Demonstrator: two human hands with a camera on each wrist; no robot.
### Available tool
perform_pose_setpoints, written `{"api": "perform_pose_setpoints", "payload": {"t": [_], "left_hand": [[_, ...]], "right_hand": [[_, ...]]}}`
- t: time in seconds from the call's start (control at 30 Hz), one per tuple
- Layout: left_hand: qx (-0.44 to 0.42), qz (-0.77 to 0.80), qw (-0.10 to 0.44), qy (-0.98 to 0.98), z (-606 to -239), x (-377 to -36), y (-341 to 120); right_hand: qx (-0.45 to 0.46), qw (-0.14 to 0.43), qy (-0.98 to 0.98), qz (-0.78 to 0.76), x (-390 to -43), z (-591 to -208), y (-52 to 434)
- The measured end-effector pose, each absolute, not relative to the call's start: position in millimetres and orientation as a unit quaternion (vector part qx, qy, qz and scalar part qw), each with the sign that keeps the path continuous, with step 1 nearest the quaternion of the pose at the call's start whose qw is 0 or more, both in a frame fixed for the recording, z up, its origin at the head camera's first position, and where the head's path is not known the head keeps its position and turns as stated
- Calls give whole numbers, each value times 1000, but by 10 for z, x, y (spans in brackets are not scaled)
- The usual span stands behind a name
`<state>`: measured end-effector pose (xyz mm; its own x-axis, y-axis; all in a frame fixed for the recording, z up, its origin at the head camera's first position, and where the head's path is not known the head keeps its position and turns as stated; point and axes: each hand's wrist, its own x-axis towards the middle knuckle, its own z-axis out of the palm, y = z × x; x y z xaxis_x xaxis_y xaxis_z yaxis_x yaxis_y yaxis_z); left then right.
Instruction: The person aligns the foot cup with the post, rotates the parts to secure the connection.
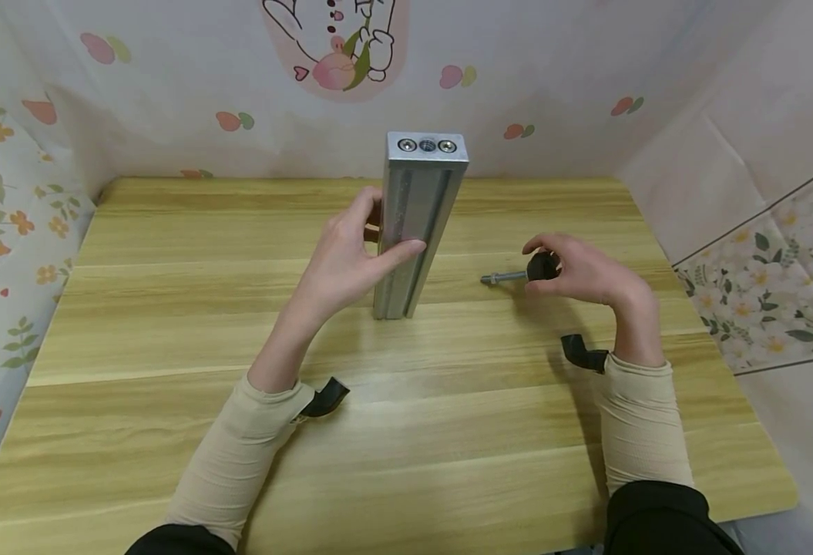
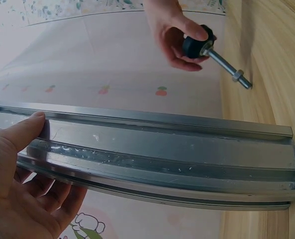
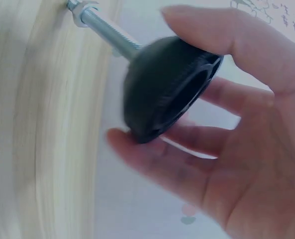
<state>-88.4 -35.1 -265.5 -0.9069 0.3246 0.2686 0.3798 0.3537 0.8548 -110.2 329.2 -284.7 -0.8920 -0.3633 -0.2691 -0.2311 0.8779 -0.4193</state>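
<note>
1. A wooden table [image 1: 170, 324] is ringed by patterned cloth walls [image 1: 760, 154].
2. An upright aluminium profile [image 1: 416, 223] at centre is gripped by the left hand [image 1: 351, 258].
3. To its right, a levelling foot [image 1: 531, 270] is pinched by the right hand [image 1: 586, 270], bolt pointing left.

Bright even light, blurred right-wrist view

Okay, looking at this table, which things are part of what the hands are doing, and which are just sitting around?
In use:
aluminium profile, upright, held by left hand
levelling foot, pinched by right hand

Lying about:
wooden table
patterned wall cloth
</note>
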Motion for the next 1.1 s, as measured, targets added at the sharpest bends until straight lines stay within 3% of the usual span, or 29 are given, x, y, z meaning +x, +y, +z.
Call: {"api": "perform_pose_setpoints", "payload": {"t": [0.37, 0.7, 1.1], "left_hand": [[-223, -533, 29, -816, -2640, -877, -331], [-231, -536, 35, -811, -2638, -890, -340], [-221, -531, 29, -817, -2645, -868, -360]], "right_hand": [[-125, 15, 962, -240, -1053, -2777, 3209], [-149, -202, 901, -354, -1046, -2609, 3014], [-176, -284, 763, -553, -1006, -2016, 2588]]}}
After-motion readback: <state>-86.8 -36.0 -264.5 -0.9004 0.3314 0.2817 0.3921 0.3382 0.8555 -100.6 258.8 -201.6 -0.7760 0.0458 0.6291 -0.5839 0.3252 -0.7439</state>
